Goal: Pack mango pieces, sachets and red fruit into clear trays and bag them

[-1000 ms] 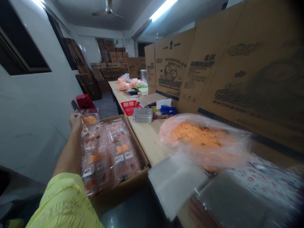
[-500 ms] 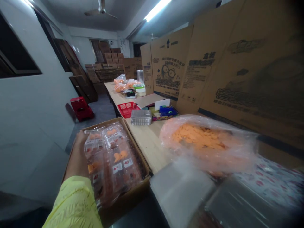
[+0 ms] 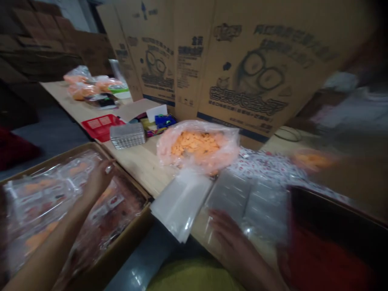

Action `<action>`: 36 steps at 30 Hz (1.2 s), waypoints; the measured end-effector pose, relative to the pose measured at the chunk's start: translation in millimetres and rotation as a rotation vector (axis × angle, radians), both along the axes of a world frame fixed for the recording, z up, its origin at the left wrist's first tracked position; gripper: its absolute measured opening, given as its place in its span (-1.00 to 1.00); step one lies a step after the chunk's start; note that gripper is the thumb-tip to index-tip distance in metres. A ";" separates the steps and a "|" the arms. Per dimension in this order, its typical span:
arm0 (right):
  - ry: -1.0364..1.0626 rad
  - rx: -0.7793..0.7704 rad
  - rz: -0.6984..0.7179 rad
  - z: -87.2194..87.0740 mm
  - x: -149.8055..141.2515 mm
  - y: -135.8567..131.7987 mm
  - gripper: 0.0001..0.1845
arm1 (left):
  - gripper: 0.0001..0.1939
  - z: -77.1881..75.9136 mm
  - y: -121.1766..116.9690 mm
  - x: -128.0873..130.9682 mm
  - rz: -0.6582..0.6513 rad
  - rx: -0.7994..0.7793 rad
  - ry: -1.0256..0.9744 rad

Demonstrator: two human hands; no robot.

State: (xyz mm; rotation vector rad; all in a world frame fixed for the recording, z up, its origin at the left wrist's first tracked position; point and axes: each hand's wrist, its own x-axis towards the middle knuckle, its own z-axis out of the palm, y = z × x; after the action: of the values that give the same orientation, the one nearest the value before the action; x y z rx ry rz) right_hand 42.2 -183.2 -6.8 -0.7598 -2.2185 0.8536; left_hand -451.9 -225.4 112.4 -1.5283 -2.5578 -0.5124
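My left hand (image 3: 101, 176) is over the cardboard box (image 3: 121, 250), at the clear plastic packs (image 3: 39, 198) in it. Orange pieces and small printed sachets show through the plastic. Motion blurs its fingers, so their grip is unclear. Over the table, my right hand (image 3: 226, 228) has its fingers stretched out at the near edge of the clear plastic trays (image 3: 232, 192); whether it touches them is unclear. A stack of clear plastic bags (image 3: 183, 202) lies between the two hands.
Behind the bags sits an open bag of orange pieces (image 3: 197, 145). A red basket (image 3: 101, 125) and stacked clear containers (image 3: 127, 135) stand further left. Printed sachets (image 3: 263, 163) are spread on the right, near a dark bin (image 3: 327, 210) with red contents. Tall cardboard (image 3: 194, 60) lines the back.
The view has swung right and down. My left hand has left the box's far left side and is now over the packs. My right hand has come into view.
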 end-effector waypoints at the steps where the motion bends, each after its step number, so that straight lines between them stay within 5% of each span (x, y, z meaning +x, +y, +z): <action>1: -0.017 0.023 -0.034 -0.9 4.0 1.9 -0.71 | -0.62 -7.3 9.6 33.3 -0.151 0.013 -0.075; 6: -0.082 0.135 -0.334 2.4 28.3 24.0 -0.74 | -0.51 -56.5 28.1 196.7 -0.756 -0.151 -0.274; 10: -0.071 0.098 -0.493 8.7 47.4 34.0 -0.76 | -0.20 -97.9 40.0 259.7 -0.707 -0.332 -0.405; 13: 0.017 0.036 -0.540 9.5 61.0 31.7 -0.79 | -0.32 -105.8 52.3 270.0 -0.665 -0.463 -0.659; 17: 0.173 -0.112 -0.646 10.3 83.0 23.2 -0.80 | -0.70 -79.9 62.4 263.9 -0.640 -0.552 -1.127; 23: 0.444 -0.485 -0.832 22.9 99.2 18.8 -0.72 | -0.68 -33.5 78.5 262.1 -0.358 -0.392 -1.393; 30: 0.602 -0.568 -0.803 24.8 98.0 17.7 -0.69 | -0.57 -17.7 111.6 277.9 -0.417 -0.245 -1.246; 36: 0.585 -0.547 -0.812 7.7 113.5 9.2 -0.71 | -0.74 26.5 181.2 281.3 -0.889 -0.315 -0.665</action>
State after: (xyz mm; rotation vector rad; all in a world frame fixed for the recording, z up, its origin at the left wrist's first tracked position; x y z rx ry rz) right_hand 155.7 -174.1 0.9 -1.3235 -1.0102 1.0630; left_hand -170.7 -44.2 138.9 -3.0551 -2.2485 -0.8306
